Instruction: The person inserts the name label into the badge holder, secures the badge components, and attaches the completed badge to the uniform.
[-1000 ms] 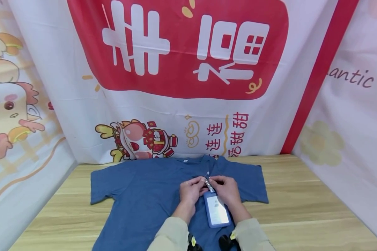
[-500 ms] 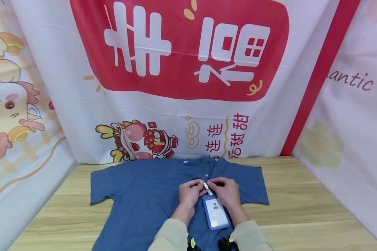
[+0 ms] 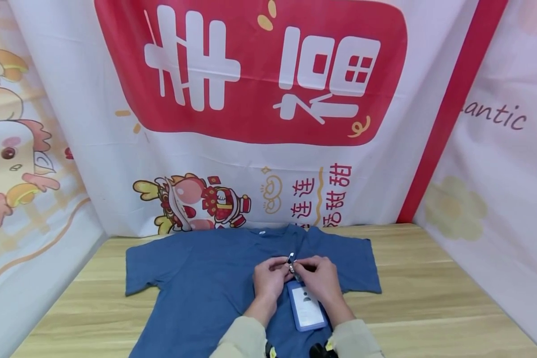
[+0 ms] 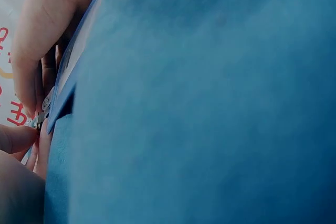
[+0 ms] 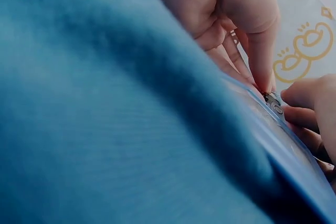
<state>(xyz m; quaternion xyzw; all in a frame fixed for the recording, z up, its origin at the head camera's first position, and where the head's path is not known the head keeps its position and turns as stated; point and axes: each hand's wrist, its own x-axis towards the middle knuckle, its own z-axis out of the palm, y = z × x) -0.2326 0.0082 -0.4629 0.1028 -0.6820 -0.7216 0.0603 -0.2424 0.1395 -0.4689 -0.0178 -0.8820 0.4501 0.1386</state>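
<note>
A blue T-shirt lies flat on the wooden table, collar toward the back wall. On its chest lies a blue badge holder with a white card, topped by a small metal clip. My left hand and right hand meet at that clip, and both pinch it with curled fingertips. In the left wrist view, shirt fabric fills the frame, with the badge holder edge and clip at the left. The right wrist view shows the clip between fingertips above the badge holder.
Printed red and white banners hang close behind the table and along both sides, walling it in. Bare wood shows to the left and right of the shirt. Pale green sleeves cover both forearms at the near edge.
Both hands have stayed at the clip and drawn slightly closer together. The badge holder has shifted a little on the shirt. The shirt has not moved.
</note>
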